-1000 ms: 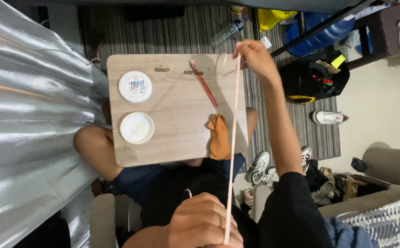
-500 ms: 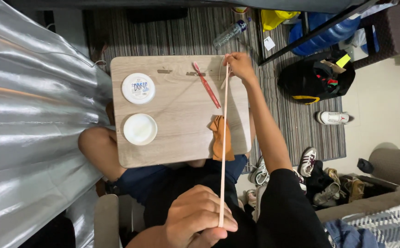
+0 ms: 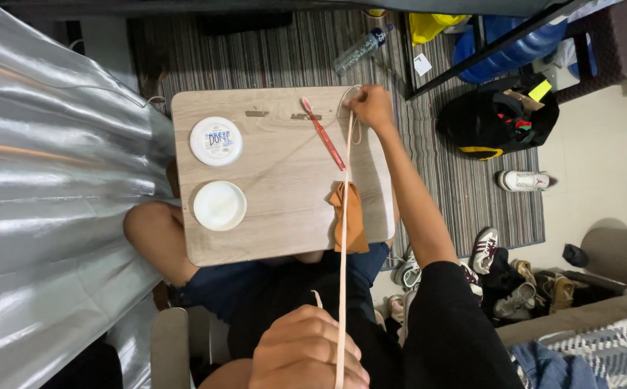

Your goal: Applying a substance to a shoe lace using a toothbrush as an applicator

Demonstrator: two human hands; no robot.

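A long pale lace is stretched taut between my two hands over a light wooden lap table. My right hand pinches one end at the table's far edge, with a small loop of lace hanging beside it. My left hand grips the other end close to my body, at the bottom of the view. A red toothbrush lies on the table just left of the lace. Under the lace, an orange cloth hangs over the table's near edge.
A round white printed lid and an open white tub sit on the table's left side. Shiny silver sheeting fills the left. A plastic bottle, a black bag and several shoes lie on the floor.
My right hand has slid left along the table's far edge, carrying the lace end with it. The lace now runs closer to the toothbrush and over the cloth.
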